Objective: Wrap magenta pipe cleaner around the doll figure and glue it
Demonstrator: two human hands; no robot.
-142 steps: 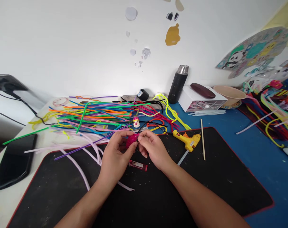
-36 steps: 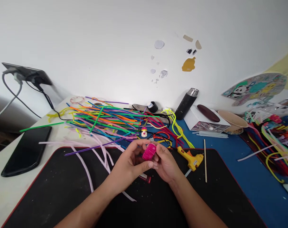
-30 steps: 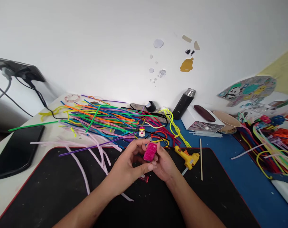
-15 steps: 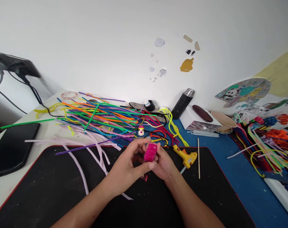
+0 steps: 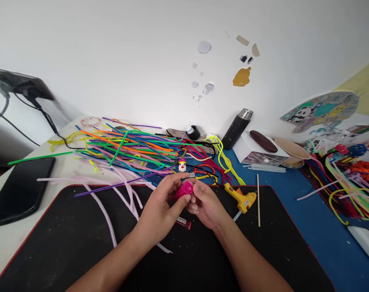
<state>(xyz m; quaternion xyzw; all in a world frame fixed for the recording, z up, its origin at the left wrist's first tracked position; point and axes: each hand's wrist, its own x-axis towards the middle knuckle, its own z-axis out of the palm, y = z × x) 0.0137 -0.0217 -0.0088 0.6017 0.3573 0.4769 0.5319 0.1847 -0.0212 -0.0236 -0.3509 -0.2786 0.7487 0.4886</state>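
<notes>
Grip of left hand (image 5: pixel 158 207) and right hand (image 5: pixel 209 205) pinches the magenta roll (image 5: pixel 183 189) — above black mat (image 5: pixel 263 251)

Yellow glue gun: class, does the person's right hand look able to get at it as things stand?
Probably yes: the glue gun lies on the black mat to the right of the right hand, with nothing visible blocking it, though that hand is occupied with the magenta piece.

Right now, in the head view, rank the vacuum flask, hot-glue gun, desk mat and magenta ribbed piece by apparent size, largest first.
1. Desk mat
2. Vacuum flask
3. Hot-glue gun
4. Magenta ribbed piece, partly covered, judged by what shows
</notes>
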